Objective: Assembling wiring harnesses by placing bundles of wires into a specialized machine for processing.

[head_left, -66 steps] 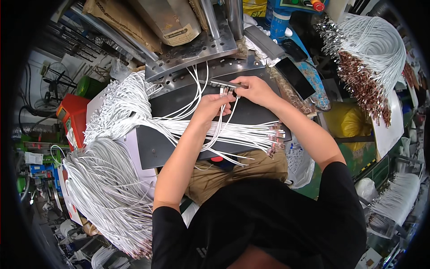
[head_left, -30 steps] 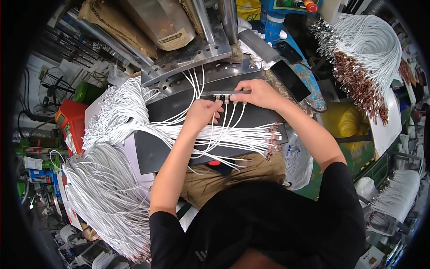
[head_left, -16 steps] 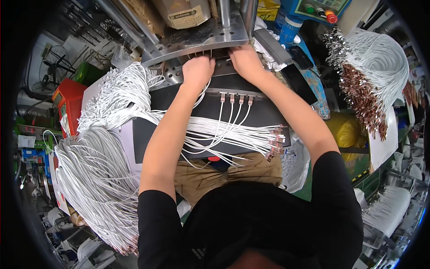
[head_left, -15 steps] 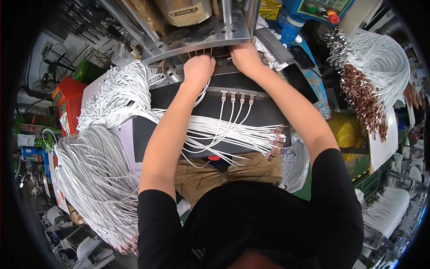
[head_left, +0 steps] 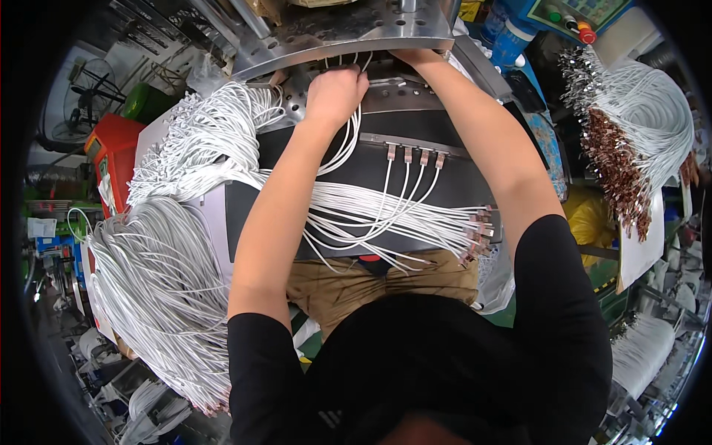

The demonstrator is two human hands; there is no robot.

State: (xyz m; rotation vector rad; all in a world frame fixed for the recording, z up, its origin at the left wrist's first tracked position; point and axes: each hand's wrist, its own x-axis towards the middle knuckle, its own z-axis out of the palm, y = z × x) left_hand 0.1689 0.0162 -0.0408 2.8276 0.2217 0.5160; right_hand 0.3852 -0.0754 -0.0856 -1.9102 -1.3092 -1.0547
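Note:
My left hand (head_left: pixel 335 95) is closed at the front of a metal press, its fingers curled round white cables (head_left: pixel 345 152) that run up under the upper plate (head_left: pixel 348 53). My right hand (head_left: pixel 417 57) reaches beneath the right end of that plate; its fingers are hidden. Between them, the lower metal block (head_left: pixel 389 95) shows holes and bolts. Closer to me, a metal strip (head_left: pixel 380 139) holds several copper-coloured terminals on white cables. Below it, a bundle of white cables (head_left: pixel 348 204) with copper terminals lies across the black board (head_left: pixel 245 222).
Large heaps of white cable (head_left: pixel 159 289) fill the left side, beside a red machine housing (head_left: pixel 119 152). At right hangs a coil of cables (head_left: pixel 630 104) with metal ends. A control box with a red button (head_left: pixel 586 34) and a blue bottle (head_left: pixel 512 41) stand at the back right.
My right hand has gone further under the upper plate, so its fingers no longer show. My left hand stays at the cables. The whole view has shifted slightly.

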